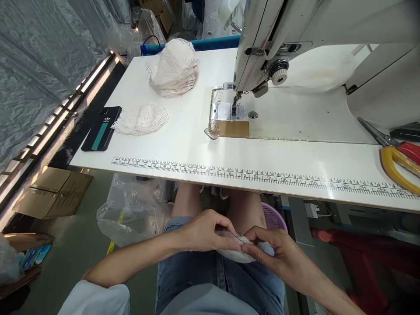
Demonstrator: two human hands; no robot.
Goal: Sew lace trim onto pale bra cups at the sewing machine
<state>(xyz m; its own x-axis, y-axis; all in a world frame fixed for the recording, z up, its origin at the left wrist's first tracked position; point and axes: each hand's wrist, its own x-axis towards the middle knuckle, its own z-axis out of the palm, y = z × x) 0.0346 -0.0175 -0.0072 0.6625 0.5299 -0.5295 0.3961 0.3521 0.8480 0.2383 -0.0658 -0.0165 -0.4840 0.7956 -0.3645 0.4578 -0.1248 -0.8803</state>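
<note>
Over my lap, below the table edge, I hold a small white fabric piece (239, 255) between both hands. My left hand (215, 232) pinches its left side between thumb and fingers. The thumb and fingertips of my right hand (267, 247) close on its right side, close to the left fingertips. A thin dark line, perhaps thread, shows along the upper edge between the fingers. Part of the fabric is hidden behind my hands.
A sewing machine (256, 52) stands on the white table (183, 148). Left of it are a stack of white fabric pieces (177, 65), a lace piece (144, 119) and a phone (102, 129). Yellow-handled scissors (390, 153) lie right. Below are a plastic bag (127, 214) and purple basket (274, 217).
</note>
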